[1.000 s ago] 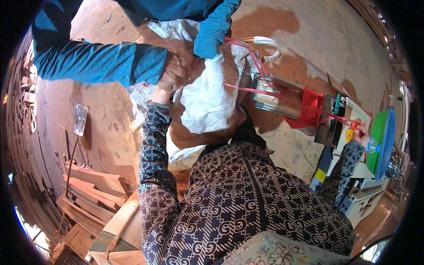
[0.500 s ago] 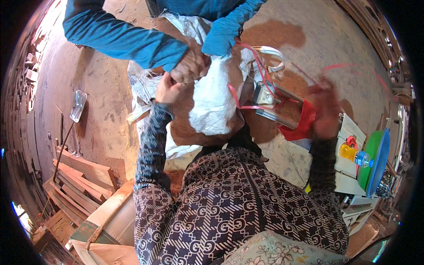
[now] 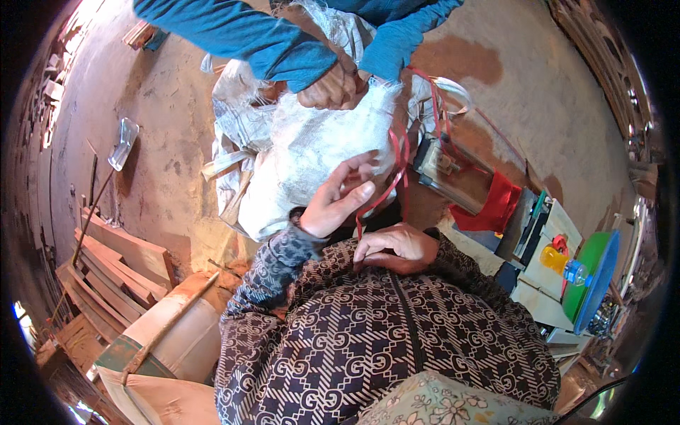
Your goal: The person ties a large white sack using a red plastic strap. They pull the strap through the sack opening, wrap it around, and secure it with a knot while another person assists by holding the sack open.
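Observation:
A white woven sack (image 3: pixel 297 152) stands in front of me, its gathered top gripped by the hands (image 3: pixel 334 86) of a person in blue sleeves. My left hand (image 3: pixel 333 202) is at the near side of the sack, thumb and fingers apart, with nothing visibly held. Beside it, a thin red strap (image 3: pixel 401 159) hangs in loops along the sack's right side. Close to my jacket, my right hand (image 3: pixel 400 248) has its fingers curled in, pinching the lower end of that strap. The fingertips of the left hand are slightly blurred.
Right of the sack lie a metal-framed tool (image 3: pixel 435 159) and a red cloth (image 3: pixel 489 202). Farther right are a bottle of yellow liquid (image 3: pixel 556 261) and green and blue basins (image 3: pixel 591 276). Curved wood pieces (image 3: pixel 120 269) are stacked at the left, near a clear plastic tray (image 3: pixel 124 145).
My left hand has left the other person's hands and come down to the right. My right hand has swung in from the far right to my jacket. White sack now covers the brown patch.

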`<control>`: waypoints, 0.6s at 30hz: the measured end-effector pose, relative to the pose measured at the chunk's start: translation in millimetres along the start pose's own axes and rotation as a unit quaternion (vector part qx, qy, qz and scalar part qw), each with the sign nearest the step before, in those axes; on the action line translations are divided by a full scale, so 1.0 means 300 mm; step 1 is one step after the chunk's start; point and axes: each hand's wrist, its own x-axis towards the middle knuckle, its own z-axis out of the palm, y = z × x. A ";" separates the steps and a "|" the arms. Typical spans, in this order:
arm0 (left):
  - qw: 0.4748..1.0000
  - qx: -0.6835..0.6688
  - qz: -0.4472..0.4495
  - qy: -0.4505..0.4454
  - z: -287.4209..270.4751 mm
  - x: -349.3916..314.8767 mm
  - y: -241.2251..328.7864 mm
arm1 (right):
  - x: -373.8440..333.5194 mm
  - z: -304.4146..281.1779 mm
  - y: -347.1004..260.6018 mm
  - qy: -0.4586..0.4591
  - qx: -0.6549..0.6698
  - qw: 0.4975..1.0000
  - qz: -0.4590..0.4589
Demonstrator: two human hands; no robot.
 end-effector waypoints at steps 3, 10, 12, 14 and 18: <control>0.998 0.059 -0.006 0.024 -0.018 0.021 -0.134 | 0.010 0.021 0.015 -0.001 0.029 0.999 -0.022; 0.991 -0.025 -0.069 -0.112 0.108 0.085 -0.258 | 0.073 0.066 0.014 -0.054 -0.013 0.996 -0.070; 0.969 0.066 -0.058 -0.232 0.064 0.062 -0.224 | 0.065 0.069 0.024 -0.020 0.004 0.995 -0.099; 0.943 -0.060 -0.183 -0.270 0.017 0.010 -0.126 | 0.026 0.029 0.006 0.032 -0.022 0.997 -0.074; 0.934 -0.067 -0.227 -0.267 -0.116 -0.058 -0.040 | -0.108 -0.108 -0.072 0.129 0.065 0.979 0.148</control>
